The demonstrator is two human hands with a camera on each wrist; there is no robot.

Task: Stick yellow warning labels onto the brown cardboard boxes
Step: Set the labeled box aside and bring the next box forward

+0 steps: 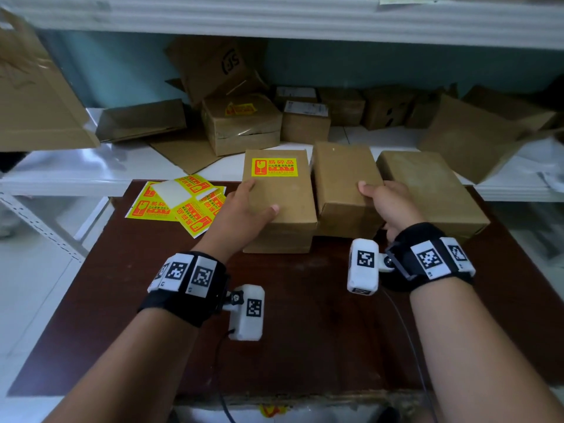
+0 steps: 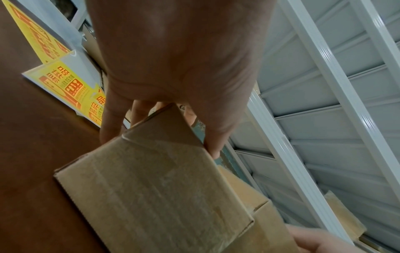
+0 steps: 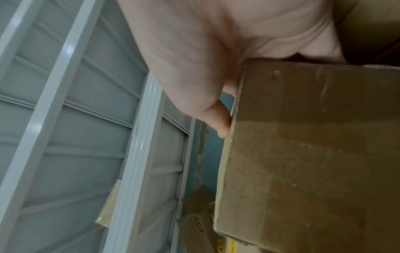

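Boxes, three closed brown cardboard ones, sit in a row on the dark counter [image 1: 305,315] in the head view. The left box [image 1: 279,196] carries a yellow warning label [image 1: 274,167] on its top; the left hand [image 1: 244,209] grips its near left corner, thumb on top. The right hand [image 1: 386,203] holds the middle box [image 1: 345,178], thumb on top, fingers hidden. The right box [image 1: 427,190] is bare. Loose label sheets [image 1: 180,203] lie left of the boxes; more cartons crowd the shelf [image 1: 91,166].

Left wrist view: the fingers [image 2: 110,119] curl round the box corner [image 2: 155,137], labels beside.

Right wrist view: the thumb [image 3: 216,119] presses the box's edge [image 3: 303,154].
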